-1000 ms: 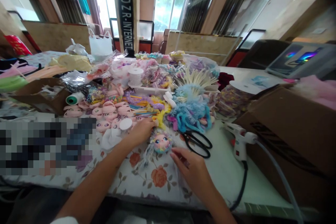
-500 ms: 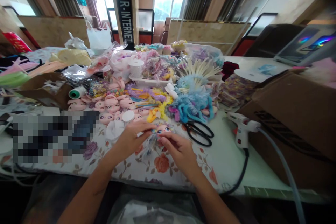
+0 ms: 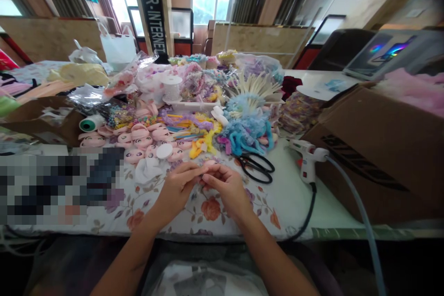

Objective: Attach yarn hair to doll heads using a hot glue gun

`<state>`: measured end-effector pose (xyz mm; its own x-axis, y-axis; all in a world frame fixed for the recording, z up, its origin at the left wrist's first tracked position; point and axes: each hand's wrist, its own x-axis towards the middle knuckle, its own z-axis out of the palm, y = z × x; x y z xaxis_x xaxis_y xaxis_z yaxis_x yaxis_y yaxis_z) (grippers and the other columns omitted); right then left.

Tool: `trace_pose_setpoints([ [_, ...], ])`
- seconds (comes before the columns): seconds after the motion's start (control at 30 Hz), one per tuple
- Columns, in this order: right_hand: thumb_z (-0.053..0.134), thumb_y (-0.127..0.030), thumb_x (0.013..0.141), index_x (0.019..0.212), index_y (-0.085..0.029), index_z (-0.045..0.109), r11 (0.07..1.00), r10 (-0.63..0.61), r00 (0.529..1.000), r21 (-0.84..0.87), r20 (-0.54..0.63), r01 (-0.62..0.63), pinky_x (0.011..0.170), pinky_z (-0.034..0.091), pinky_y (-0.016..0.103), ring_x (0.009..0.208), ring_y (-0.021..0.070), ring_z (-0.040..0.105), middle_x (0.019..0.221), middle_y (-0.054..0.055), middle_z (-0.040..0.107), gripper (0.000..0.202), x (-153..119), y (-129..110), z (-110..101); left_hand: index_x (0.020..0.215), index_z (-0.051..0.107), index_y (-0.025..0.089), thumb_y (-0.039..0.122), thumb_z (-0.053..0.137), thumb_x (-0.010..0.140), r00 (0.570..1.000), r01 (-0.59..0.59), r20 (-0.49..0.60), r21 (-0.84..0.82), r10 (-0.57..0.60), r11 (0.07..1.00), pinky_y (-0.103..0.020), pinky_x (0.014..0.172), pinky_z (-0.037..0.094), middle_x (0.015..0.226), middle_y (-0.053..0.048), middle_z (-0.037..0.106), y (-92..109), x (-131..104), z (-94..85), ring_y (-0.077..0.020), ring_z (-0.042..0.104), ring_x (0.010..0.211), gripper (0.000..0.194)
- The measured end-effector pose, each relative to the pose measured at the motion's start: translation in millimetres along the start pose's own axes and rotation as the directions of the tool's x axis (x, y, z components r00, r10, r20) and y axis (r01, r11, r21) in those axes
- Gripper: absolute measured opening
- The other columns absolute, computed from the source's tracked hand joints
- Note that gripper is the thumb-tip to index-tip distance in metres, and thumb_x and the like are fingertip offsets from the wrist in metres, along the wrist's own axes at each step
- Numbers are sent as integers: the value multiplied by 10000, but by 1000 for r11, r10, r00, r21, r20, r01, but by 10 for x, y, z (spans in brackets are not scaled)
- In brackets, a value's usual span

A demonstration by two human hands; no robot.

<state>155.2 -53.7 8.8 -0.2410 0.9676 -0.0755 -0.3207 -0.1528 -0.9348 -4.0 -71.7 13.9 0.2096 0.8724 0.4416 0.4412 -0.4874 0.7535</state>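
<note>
My left hand (image 3: 180, 182) and my right hand (image 3: 227, 185) meet over the flowered cloth, fingers closed and tips touching. A small doll head (image 3: 209, 163) is between them; only a pale pink sliver shows past the fingers, the rest is hidden. To the right of my right hand lie black-handled scissors (image 3: 256, 168). Beyond the hands are a yellow fuzzy strand (image 3: 204, 142) and a heap of curly blue yarn (image 3: 248, 129). Several pink doll heads (image 3: 143, 142) with painted eyes sit at the far left of my hands, near a white round lid (image 3: 164, 151).
A white glue gun (image 3: 308, 162) stands at the right, its dark cord running to the table edge. Behind it is a large cardboard box (image 3: 374, 162). A spool of mixed yarn (image 3: 300, 108), a white spool (image 3: 172, 89) and a plastic bag (image 3: 118, 48) stand further back.
Both hands have drawn closer together around the doll head, whose face and yarn hair were visible before and are now covered. The whole view has shifted slightly, so the table things appear further left.
</note>
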Motion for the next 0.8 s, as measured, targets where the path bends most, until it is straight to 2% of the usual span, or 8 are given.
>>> trace_pose_setpoints([
  [0.1,816,-280,639,798,-170,718,992,65,998,104,5,-66,565,527,215,607,120,650,681,4,711,216,7,14,8,1139,649,223,263,545,890,985,148,-82,-26,-150,989,-292,836,512,971,-43,717,12,-37,0,-164,653,874,273],
  [0.17,815,-280,642,804,-170,726,978,109,994,174,25,-112,585,529,210,627,117,660,706,10,720,215,8,17,3,1082,670,216,307,571,876,975,192,-104,-46,-196,980,-284,807,526,973,-47,720,20,-56,-14,-169,662,870,246],
  [0.23,810,-286,652,805,-168,731,970,135,990,197,41,-141,580,520,202,607,107,651,692,6,713,209,5,18,-4,1031,693,223,327,591,862,982,162,-96,-31,-164,986,-276,775,534,1003,-54,707,28,-66,-31,-174,659,881,223],
  [0.4,793,-330,676,755,-156,726,984,140,988,101,63,-146,531,463,181,573,91,603,641,1,681,203,-14,32,-12,981,717,211,281,630,841,997,39,-67,36,-36,999,-256,779,524,928,-52,699,18,-76,-57,-160,655,856,179],
  [0.63,788,-338,689,713,-159,700,984,149,989,98,11,-149,485,412,164,486,56,520,599,-33,638,200,-71,127,41,909,722,202,294,676,800,993,66,-101,91,-57,994,-254,741,544,884,-51,719,9,-133,-27,-165,670,800,150],
  [0.8,780,-358,691,738,-168,716,994,106,992,36,-61,-104,473,427,182,513,83,535,626,-12,668,206,-108,142,82,865,722,200,241,661,804,985,43,-171,104,-25,994,-252,729,555,851,-43,728,26,-150,21,-157,679,767,95],
])
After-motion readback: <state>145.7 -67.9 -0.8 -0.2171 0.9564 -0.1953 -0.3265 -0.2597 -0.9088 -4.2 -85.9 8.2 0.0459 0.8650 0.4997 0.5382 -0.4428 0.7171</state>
